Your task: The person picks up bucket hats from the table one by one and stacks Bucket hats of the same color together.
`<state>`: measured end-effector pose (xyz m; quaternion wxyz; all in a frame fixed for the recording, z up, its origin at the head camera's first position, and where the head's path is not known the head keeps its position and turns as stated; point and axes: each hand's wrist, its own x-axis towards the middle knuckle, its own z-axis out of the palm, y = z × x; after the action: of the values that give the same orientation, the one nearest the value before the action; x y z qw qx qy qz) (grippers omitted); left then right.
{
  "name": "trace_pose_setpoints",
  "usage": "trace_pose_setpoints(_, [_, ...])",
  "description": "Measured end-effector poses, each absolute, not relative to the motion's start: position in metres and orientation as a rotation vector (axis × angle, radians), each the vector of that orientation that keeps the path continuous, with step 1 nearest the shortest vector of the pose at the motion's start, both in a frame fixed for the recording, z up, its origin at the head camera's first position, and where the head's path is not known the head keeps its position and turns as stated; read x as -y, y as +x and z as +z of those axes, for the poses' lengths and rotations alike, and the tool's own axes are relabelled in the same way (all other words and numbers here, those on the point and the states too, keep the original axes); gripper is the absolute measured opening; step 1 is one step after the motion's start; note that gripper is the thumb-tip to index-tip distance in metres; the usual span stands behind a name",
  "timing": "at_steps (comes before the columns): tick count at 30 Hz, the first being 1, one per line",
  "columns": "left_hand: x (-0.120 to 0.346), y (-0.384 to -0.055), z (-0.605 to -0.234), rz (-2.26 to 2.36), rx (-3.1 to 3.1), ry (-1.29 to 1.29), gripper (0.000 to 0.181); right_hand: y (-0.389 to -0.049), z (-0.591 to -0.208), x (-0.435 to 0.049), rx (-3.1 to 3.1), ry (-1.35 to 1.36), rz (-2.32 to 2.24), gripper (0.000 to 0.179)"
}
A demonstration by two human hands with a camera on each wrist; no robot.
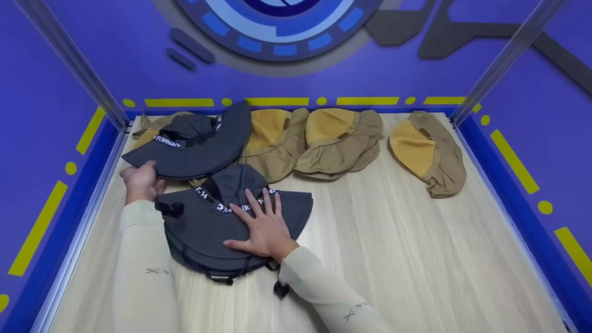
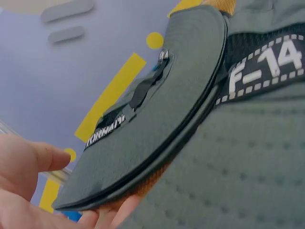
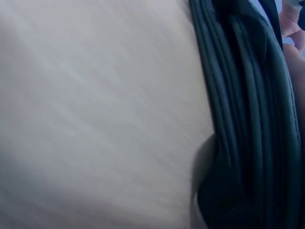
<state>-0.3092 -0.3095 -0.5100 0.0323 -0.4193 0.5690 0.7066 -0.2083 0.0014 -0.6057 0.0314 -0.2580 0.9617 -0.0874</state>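
Two stacks of dark grey wide-brim hats with lettered bands lie toward the left. The rear stack [image 1: 203, 159] overlaps tan-and-yellow hats, its right brim end raised. My left hand [image 1: 141, 180] is at its left brim end; in the left wrist view the fingers [image 2: 126, 210] reach under the brim and the thumb [image 2: 50, 157] stands apart from it. My right hand [image 1: 268, 231] rests on the front stack [image 1: 199, 231] with fingers spread across the upper brim. Several layered brim edges [image 3: 257, 95] show in the right wrist view. A black strap and buckle hang at the front.
Tan-and-yellow hats line the back of the wooden table: one [image 1: 273, 152] beside the grey stack, a pile [image 1: 333, 148] at the middle, another hat [image 1: 430, 152] at the right. Blue walls with metal corner posts [image 1: 504, 55] enclose the back and sides.
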Motion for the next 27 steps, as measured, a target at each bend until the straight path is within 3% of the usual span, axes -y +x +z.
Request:
trace_pose_setpoints(9, [0.295,-0.316,-0.506,2.439,-1.707,-1.304,0.079,-0.209,-0.607,-0.002,-2.968,-0.790,-0.256,0.097])
trace_pose_setpoints(16, [0.286,-0.320,-0.517,2.800,-1.385,-1.049,0.081,-0.208,-0.608,-0.003,-2.974,-0.787,-0.278,0.097])
trace_pose_setpoints(23, [0.276,-0.321,-0.519,2.698,-1.409,-0.992,0.104,-0.208,-0.608,-0.002,-2.982,-0.793,-0.285,0.097])
trace_pose_setpoints(27, [0.269,-0.325,-0.521,2.703,-1.380,-1.006,0.100,-0.208,-0.607,-0.003,-2.986,-0.801,-0.283,0.096])
